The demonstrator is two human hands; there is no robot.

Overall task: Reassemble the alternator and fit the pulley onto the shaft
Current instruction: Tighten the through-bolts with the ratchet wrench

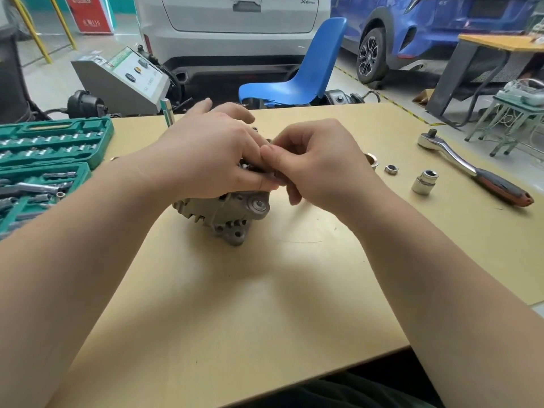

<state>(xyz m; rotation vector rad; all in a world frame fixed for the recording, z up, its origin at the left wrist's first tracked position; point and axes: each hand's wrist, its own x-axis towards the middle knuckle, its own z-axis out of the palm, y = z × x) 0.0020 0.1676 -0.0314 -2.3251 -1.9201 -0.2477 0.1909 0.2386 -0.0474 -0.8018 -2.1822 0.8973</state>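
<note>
A grey cast alternator housing point(226, 214) stands on the tan table point(265, 290) at the centre, with a bearing facing me at its lower right. My left hand point(206, 154) lies over its top, fingers curled round the upper part, which is hidden. My right hand point(321, 163) meets it from the right, thumb and fingers pinching something small at the top; what it is cannot be seen. A hex nut point(391, 169) and the edge of a brass-coloured ring point(371, 160) lie just right of my right hand.
A ratchet wrench point(471, 169) with a red-black handle lies at the right, a loose socket point(424, 181) beside it. Green socket-set cases point(50, 151) sit open at the left edge. A metal rod point(167, 111) stands behind my left hand. A blue chair and cars are beyond the table.
</note>
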